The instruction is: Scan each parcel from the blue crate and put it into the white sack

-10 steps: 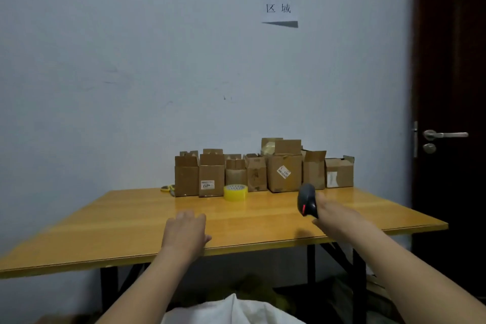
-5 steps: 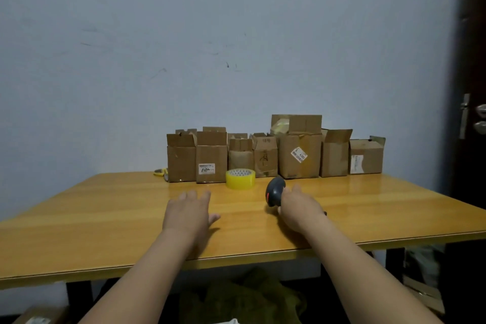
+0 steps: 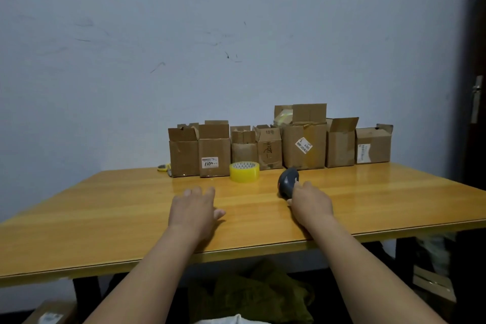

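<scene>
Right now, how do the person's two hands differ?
The left hand is palm down with fingers straight; the right hand is curled. The left hand holds nothing; the right hand grips the scanner. The left hand is nearer the table's middle; the right hand sits further right. Both are over the table, in front of the cardboard boxes.

Dim, bluish room light is leaving the wall [image 3: 184, 34] flat and grey while soft glare is gleaming on the wooden surface [image 3: 105, 218], edges are bowing slightly, and everything beneath is sinking into murky shadow.
</scene>
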